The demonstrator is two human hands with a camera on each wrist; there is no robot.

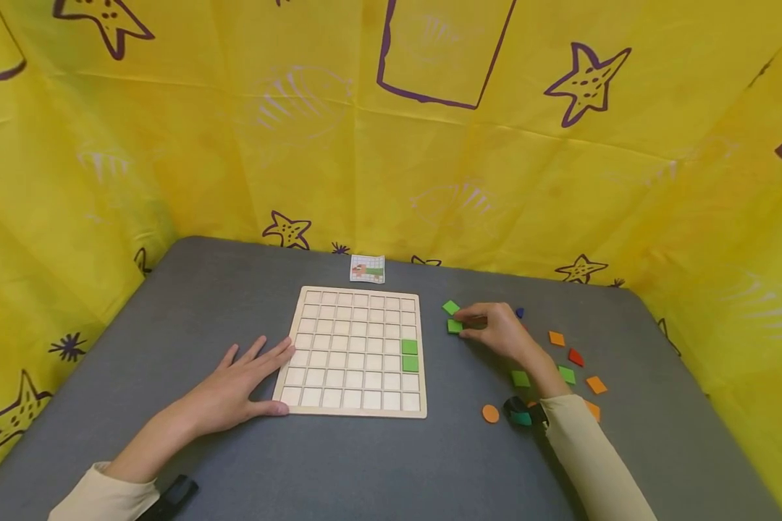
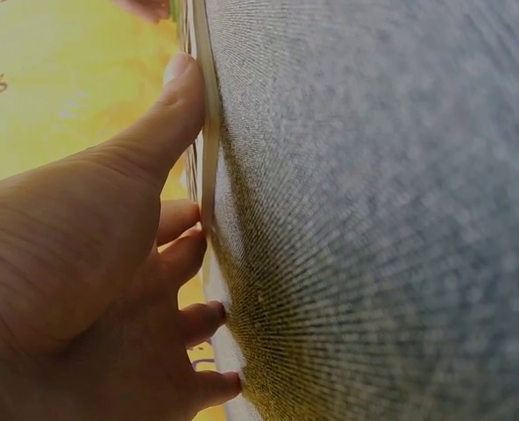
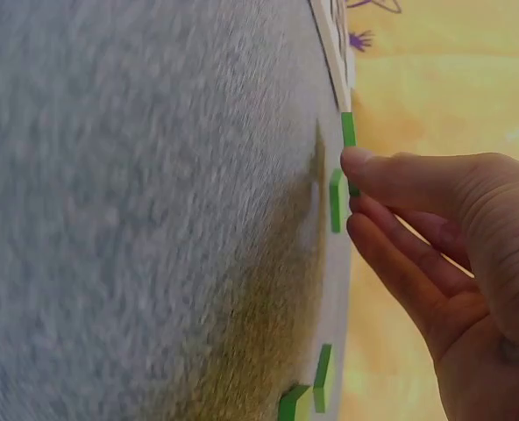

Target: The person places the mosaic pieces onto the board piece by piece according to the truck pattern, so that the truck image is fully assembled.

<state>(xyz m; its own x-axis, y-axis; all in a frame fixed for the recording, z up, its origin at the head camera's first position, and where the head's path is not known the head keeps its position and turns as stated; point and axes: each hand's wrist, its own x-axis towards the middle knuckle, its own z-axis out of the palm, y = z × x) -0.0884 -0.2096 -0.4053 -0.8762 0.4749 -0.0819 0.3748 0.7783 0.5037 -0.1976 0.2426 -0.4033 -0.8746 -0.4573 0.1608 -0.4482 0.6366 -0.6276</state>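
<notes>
A pale wooden grid board (image 1: 347, 356) lies flat on the table, with two green square tiles (image 1: 409, 354) in cells of its right-hand column. Spread at the board's left side is my left hand (image 1: 234, 391), its thumb and a finger touching the frame; the left wrist view shows the thumb (image 2: 182, 96) against the board's edge (image 2: 210, 123). To the right of the board, my right hand (image 1: 500, 331) pinches a green square tile (image 3: 348, 130) between thumb and fingertips. Another green tile (image 3: 336, 202) is on the table close beneath those fingers.
A small picture card (image 1: 368, 269) lies behind the board. Right of it are scattered loose pieces: orange tiles (image 1: 596, 384), a red piece (image 1: 576, 357), green tiles (image 1: 566, 374) and an orange disc (image 1: 491, 414), some partly hidden by the right forearm. A yellow patterned cloth (image 1: 391, 159) surrounds the table.
</notes>
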